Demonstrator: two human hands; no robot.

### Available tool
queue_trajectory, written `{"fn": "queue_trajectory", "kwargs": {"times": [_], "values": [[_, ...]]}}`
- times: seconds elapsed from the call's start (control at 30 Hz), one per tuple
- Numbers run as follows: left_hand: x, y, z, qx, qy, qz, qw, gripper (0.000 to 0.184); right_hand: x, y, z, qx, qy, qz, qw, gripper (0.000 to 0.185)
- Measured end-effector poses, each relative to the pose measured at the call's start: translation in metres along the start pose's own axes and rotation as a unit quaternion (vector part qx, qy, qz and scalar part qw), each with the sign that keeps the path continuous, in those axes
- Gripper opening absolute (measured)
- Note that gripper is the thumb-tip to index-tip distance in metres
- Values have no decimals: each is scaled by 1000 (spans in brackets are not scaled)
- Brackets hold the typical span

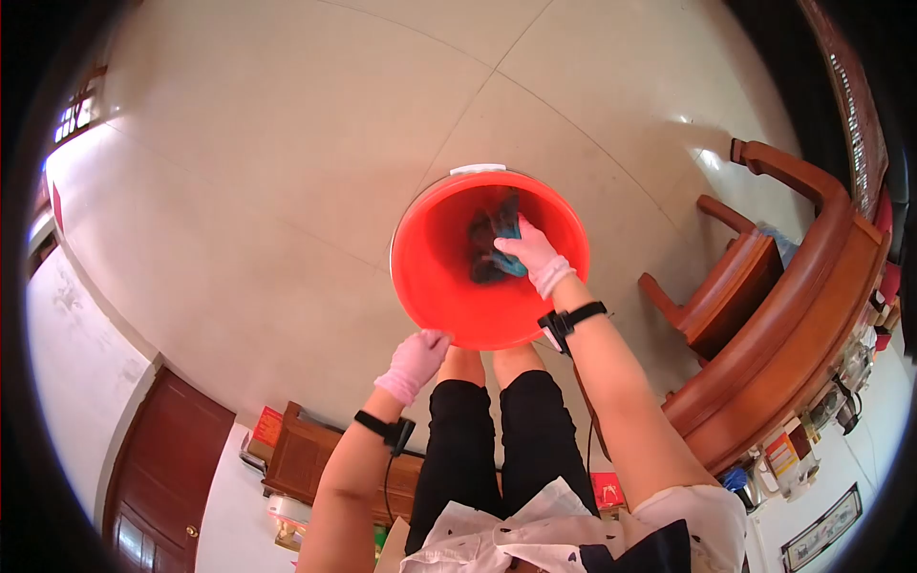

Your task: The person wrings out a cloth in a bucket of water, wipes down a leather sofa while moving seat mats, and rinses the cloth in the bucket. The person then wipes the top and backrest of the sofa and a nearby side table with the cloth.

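A red bucket (435, 301) is in front of the person's shins, its open mouth facing the camera, with a white handle grip (478, 169) at 12 o'clock on the rim. Taking the bucket's mouth as the dial, the left hand (418, 361), in a pink glove, is closed at the rim at 7 o'clock, fingers curled. The right hand (528, 248), also pink-gloved, reaches in over the rim at 4 o'clock and grips a dark and blue cloth (485, 260) inside, near the middle; the cloth is partly blurred. Each wrist bears a black band. Tiled floor (277, 153) spreads from 9 to 2 o'clock around the bucket. A wooden seat (823, 286) stands well apart at 3 o'clock, a brown door (170, 449) at 8.
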State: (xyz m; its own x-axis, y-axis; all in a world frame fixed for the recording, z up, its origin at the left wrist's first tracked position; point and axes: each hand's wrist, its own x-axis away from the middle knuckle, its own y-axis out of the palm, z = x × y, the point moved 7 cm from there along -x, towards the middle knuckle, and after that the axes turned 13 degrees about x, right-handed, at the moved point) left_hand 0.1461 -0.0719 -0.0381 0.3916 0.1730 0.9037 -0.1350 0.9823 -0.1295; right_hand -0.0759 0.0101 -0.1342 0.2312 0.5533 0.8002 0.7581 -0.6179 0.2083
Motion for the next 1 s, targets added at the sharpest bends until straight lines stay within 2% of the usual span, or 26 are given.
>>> {"fn": "queue_trajectory", "kwargs": {"times": [0.03, 0.07, 0.1, 0.13, 0.2, 0.27, 0.3, 0.37, 0.4, 0.5, 0.57, 0.67, 0.73, 0.77, 0.83, 0.87, 0.9, 0.97, 1.0], "values": [[7, -2, -11, -21, -49, -34, 998, 32, -15, -6, 12, 77, 37, 24, 996, 63], [14, -9, -20, -40, -57, -38, 997, 33, -28, -12, 21, 191, 71, 68, 977, 59], [21, -18, -34, -59, -64, -44, 995, 34, -40, -18, 29, 320, 103, 115, 935, 55], [32, -27, -53, -89, -98, -61, 989, 33, -45, -19, 29, 448, 116, 167, 871, 52], [65, -47, -108, -115, -146, -101, 977, 36, -48, -10, 19, 647, 107, 276, 703, 46], [126, -66, -169, -113, -198, -149, 962, 38, -50, 17, 21, 813, 1, 317, 488, 43], [153, -76, -187, -126, -238, -177, 947, 37, -50, 19, 27, 812, 2, 315, 491, 43], [209, -95, -209, -143, -304, -222, 915, 35, -59, 36, 56, 860, 40, 104, 497, 44], [232, -103, -213, -151, -326, -240, 902, 34, -62, 31, 62, 850, 100, 55, 514, 40], [269, -129, -193, -182, -358, -289, 869, 30, -79, 15, 92, 826, 146, 1, 545, 33], [268, -147, -156, -205, -357, -328, 851, 28, -94, 2, 113, 820, 106, 74, 558, 29], [236, -160, -71, -240, -354, -416, 802, 25, -81, 7, 84, 821, 156, -55, 547, 31], [208, -158, -4, -247, -365, -496, 748, 24, -68, -4, 54, 731, 321, -101, 593, 32], [194, -155, 29, -246, -369, -537, 717, 23, -70, -2, 53, 730, 316, -93, 599, 32], [167, -146, 94, -235, -376, -614, 653, 21, -73, -8, 55, 667, 253, -16, 701, 31], [153, -140, 121, -223, -380, -645, 625, 20, -76, -11, 55, 619, 252, -13, 744, 33], [140, -134, 147, -208, -386, -665, 605, 19, -74, -17, 57, 618, 254, -5, 744, 33], [108, -116, 190, -185, -397, -673, 595, 18, -73, -29, 38, 490, 183, 160, 837, 35], [79, -100, 230, 32, -139, -751, 645, 17, -67, -30, 33, 461, 174, 207, 845, 35]]}}
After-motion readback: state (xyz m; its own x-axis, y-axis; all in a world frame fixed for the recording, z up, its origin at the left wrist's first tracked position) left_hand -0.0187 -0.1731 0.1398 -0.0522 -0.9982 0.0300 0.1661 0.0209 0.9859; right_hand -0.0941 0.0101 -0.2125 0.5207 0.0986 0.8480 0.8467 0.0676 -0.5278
